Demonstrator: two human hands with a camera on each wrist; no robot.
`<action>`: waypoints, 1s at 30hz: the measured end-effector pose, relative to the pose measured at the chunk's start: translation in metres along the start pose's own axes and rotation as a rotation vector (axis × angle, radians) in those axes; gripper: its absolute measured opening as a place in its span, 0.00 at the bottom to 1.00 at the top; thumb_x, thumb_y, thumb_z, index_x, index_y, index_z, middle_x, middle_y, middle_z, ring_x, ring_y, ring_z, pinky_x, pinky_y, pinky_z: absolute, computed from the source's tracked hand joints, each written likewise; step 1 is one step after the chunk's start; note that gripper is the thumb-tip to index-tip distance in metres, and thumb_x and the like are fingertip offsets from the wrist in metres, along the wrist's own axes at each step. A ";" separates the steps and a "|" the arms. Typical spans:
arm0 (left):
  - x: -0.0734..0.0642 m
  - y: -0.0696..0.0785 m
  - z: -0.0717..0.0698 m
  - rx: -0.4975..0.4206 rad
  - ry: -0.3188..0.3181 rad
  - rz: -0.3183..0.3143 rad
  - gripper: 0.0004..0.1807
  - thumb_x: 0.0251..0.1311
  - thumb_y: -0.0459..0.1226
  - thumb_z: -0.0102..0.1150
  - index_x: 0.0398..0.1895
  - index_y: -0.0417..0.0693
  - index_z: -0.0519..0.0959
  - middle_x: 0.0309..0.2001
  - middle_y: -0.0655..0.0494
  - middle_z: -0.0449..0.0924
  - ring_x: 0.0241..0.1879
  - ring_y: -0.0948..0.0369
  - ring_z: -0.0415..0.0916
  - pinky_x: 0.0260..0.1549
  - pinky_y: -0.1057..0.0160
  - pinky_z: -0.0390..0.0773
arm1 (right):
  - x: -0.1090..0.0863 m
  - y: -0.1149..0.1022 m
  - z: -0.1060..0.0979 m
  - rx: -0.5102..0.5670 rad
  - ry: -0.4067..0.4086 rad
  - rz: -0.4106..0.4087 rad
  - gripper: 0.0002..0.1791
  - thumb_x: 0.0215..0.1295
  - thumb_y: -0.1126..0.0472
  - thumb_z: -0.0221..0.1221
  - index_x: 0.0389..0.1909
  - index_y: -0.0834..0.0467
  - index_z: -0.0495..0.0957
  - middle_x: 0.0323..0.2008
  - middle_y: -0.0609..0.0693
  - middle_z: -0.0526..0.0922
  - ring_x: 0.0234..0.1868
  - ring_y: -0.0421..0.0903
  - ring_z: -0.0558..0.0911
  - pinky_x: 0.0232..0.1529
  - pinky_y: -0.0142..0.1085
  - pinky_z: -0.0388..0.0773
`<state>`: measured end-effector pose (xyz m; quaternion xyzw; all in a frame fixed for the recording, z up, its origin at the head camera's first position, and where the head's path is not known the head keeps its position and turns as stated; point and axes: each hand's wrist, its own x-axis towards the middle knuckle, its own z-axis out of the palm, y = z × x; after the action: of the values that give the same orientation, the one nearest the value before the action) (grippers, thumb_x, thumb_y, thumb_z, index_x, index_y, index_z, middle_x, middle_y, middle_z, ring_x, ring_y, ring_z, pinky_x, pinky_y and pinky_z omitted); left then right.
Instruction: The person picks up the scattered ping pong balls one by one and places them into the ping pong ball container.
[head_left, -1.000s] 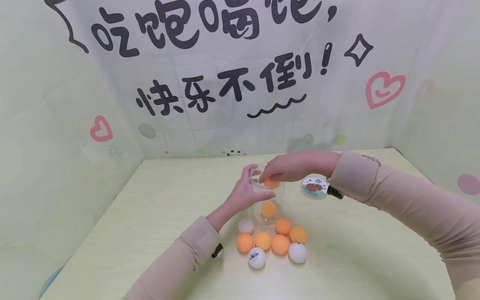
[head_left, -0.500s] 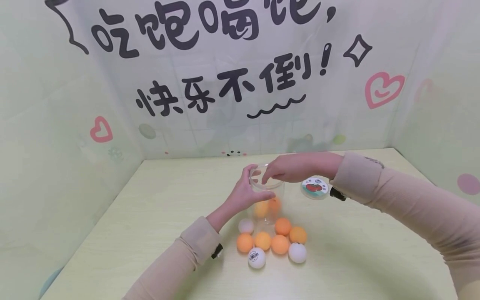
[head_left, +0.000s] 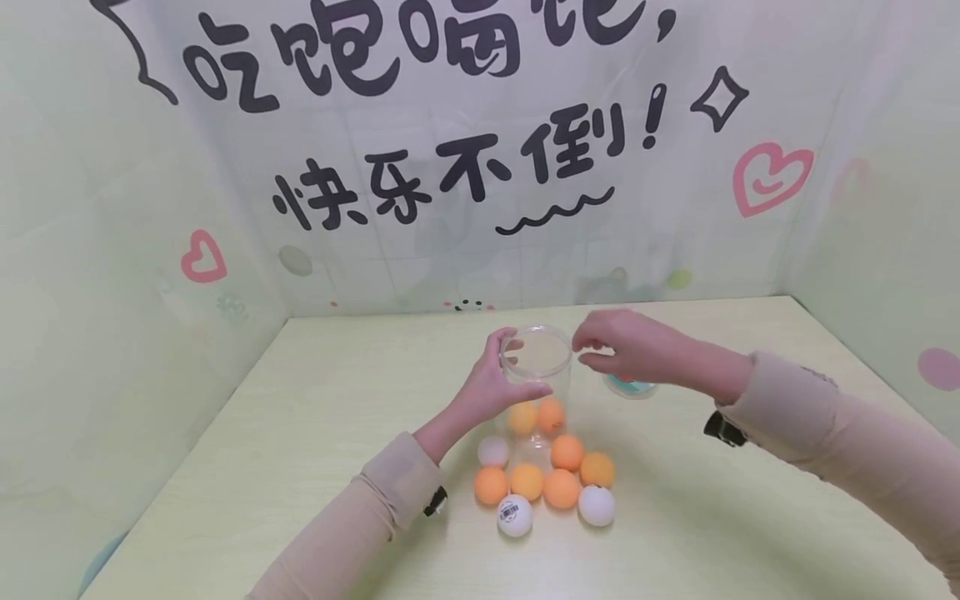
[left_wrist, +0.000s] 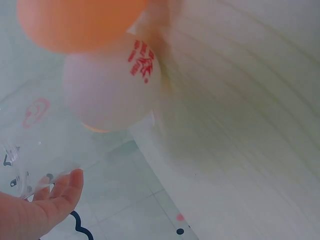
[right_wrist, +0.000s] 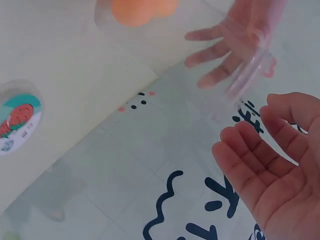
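Note:
A clear plastic jar (head_left: 561, 390) stands upright without its lid on the table, with two orange table tennis balls (head_left: 551, 414) at its bottom. Near the jar's rim my left hand (head_left: 497, 385) grips it, thumb in front and fingers round the far side. My right hand (head_left: 637, 343) hovers just right of the rim; in the right wrist view its palm (right_wrist: 285, 195) holds nothing and its fingers are loosely bent. In front of the jar lie several loose balls, such as an orange ball (head_left: 561, 488) and a white ball (head_left: 514, 515) bearing dark print.
A round lid (right_wrist: 20, 120) with a red picture lies right of the jar, partly hidden by my right hand in the head view. The pale wooden table (head_left: 322, 433) ends at a printed cloth backdrop (head_left: 420, 275), with cloth on both sides too.
An orange ball left my right hand and dropped into the jar beside the first one. The right hand then rose out of the jar and moved right. My left hand has stayed in place.

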<state>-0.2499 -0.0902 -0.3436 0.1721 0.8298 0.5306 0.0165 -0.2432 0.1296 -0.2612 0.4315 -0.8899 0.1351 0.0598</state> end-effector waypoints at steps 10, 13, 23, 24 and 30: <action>0.004 0.002 0.001 0.024 -0.002 -0.013 0.50 0.41 0.43 0.72 0.66 0.47 0.51 0.63 0.47 0.63 0.58 0.47 0.65 0.52 0.51 0.69 | -0.039 -0.001 0.058 0.157 -0.145 -0.008 0.07 0.55 0.65 0.60 0.36 0.60 0.78 0.32 0.48 0.78 0.32 0.42 0.76 0.35 0.32 0.75; 0.003 0.001 0.000 0.026 -0.002 -0.022 0.51 0.41 0.44 0.72 0.66 0.48 0.50 0.63 0.48 0.63 0.59 0.48 0.64 0.53 0.50 0.69 | -0.043 -0.006 0.070 0.226 -0.202 -0.005 0.07 0.55 0.65 0.60 0.36 0.59 0.78 0.31 0.46 0.77 0.32 0.41 0.75 0.34 0.30 0.74; 0.003 -0.002 -0.004 0.023 0.010 -0.016 0.51 0.40 0.43 0.73 0.66 0.48 0.51 0.63 0.46 0.63 0.60 0.45 0.63 0.55 0.49 0.67 | -0.051 -0.002 0.092 0.286 -0.200 0.015 0.08 0.53 0.64 0.62 0.36 0.58 0.79 0.31 0.44 0.77 0.32 0.39 0.74 0.33 0.29 0.74; 0.003 -0.001 -0.003 0.024 0.010 -0.016 0.51 0.40 0.43 0.73 0.66 0.48 0.51 0.63 0.47 0.63 0.60 0.45 0.63 0.55 0.49 0.67 | -0.052 -0.001 0.093 0.292 -0.199 0.023 0.09 0.53 0.64 0.62 0.36 0.58 0.79 0.31 0.44 0.77 0.32 0.39 0.73 0.33 0.29 0.74; 0.003 -0.001 -0.001 0.018 0.011 -0.028 0.51 0.40 0.43 0.73 0.66 0.48 0.50 0.63 0.48 0.63 0.60 0.46 0.63 0.55 0.49 0.67 | -0.057 0.003 0.095 0.337 -0.224 0.087 0.11 0.52 0.65 0.62 0.38 0.59 0.78 0.30 0.42 0.74 0.30 0.37 0.70 0.33 0.29 0.73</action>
<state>-0.2529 -0.0904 -0.3442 0.1578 0.8369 0.5238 0.0180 -0.2094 0.1470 -0.3655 0.4089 -0.8737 0.2354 -0.1186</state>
